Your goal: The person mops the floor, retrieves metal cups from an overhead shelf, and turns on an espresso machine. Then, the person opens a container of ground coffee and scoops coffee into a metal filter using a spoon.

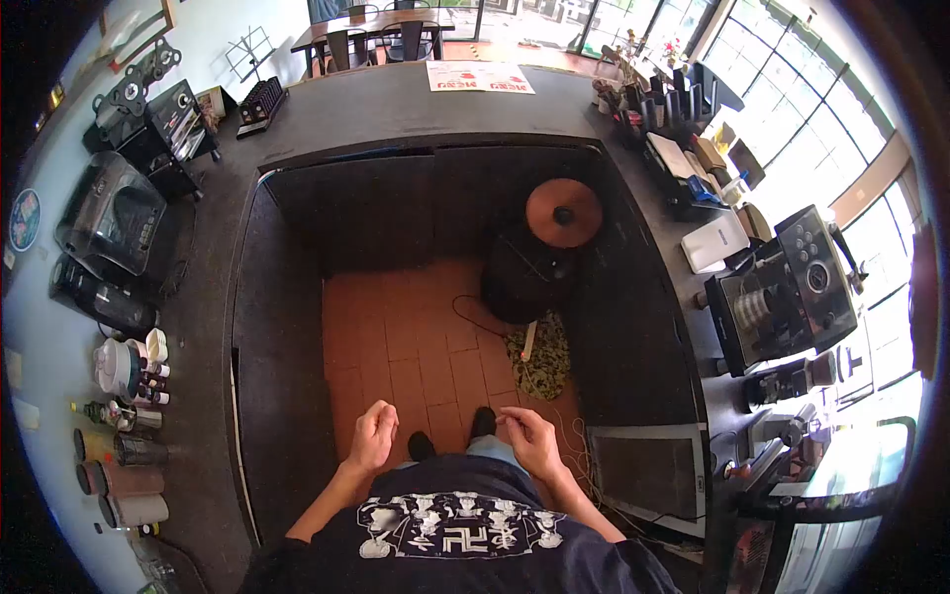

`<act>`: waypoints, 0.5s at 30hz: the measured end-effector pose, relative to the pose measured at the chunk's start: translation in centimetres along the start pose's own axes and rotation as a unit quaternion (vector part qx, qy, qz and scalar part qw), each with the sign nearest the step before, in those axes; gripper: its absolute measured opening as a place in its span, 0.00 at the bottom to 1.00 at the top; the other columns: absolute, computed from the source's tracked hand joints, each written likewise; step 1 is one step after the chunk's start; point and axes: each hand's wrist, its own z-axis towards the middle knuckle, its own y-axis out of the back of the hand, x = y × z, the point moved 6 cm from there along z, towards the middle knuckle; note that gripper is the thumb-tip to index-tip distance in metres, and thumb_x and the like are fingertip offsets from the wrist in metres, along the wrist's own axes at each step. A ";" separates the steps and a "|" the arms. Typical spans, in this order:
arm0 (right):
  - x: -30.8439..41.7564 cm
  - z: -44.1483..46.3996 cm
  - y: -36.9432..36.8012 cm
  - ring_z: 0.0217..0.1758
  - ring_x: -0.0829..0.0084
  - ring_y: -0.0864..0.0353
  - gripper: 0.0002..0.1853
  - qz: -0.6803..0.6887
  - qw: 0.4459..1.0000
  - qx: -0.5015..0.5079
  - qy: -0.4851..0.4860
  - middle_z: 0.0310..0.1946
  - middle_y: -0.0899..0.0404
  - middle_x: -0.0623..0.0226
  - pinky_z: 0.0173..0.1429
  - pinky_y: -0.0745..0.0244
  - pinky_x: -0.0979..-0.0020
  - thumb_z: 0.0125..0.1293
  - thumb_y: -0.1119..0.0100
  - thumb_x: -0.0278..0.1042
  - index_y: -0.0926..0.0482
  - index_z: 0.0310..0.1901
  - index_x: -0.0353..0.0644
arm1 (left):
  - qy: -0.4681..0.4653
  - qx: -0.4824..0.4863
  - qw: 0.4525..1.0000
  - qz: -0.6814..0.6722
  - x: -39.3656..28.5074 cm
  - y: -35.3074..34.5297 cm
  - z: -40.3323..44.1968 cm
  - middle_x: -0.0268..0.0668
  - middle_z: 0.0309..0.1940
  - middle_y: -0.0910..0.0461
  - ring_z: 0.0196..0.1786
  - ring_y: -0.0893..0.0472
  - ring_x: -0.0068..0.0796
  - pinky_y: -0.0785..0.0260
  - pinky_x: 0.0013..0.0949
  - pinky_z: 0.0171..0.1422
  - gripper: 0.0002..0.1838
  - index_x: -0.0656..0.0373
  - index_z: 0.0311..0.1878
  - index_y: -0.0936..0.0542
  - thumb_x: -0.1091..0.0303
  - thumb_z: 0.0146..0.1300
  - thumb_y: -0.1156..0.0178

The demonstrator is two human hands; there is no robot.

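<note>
My left hand [372, 437] hangs in front of my body, its fingers curled together, over the tiled floor [396, 337]. To its right, my right hand [531, 441] is held at about the same height, with fingers bent inward and apart from the other hand. No object shows in either hand, and neither touches the counter [376, 109]. Below and between them are my dark shoes [483, 421]. The printed dark shirt [465, 530] covers my torso.
A black bin-like object [524, 282] with a copper-coloured round top [563, 213] stands ahead right, beside a patterned mat [544, 366]. The right counter holds a coffee machine [792, 287] and grinder [782, 384]. Jars [129, 480] and appliances [114, 218] line the left.
</note>
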 end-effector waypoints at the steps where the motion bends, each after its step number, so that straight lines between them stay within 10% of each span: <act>1: 0.0 0.9 0.0 0.47 0.60 0.11 0.11 0.006 1.000 0.008 0.002 0.45 0.12 0.54 0.49 0.18 0.65 0.73 0.40 0.24 0.16 0.53 0.35 | -0.003 -0.004 1.000 -0.002 -0.1 -0.2 0.4 0.27 0.17 0.32 0.22 0.32 0.15 0.40 0.27 0.26 0.21 0.58 0.32 0.28 0.56 0.83 0.50; 15: -3.4 11.4 4.4 0.50 0.60 0.11 0.11 0.024 0.990 0.135 0.033 0.46 0.13 0.52 0.53 0.18 0.65 0.75 0.43 0.25 0.17 0.54 0.33 | 0.028 -0.131 0.991 -0.016 -0.2 -5.8 5.6 0.27 0.17 0.30 0.22 0.31 0.15 0.40 0.27 0.26 0.20 0.58 0.30 0.26 0.59 0.81 0.49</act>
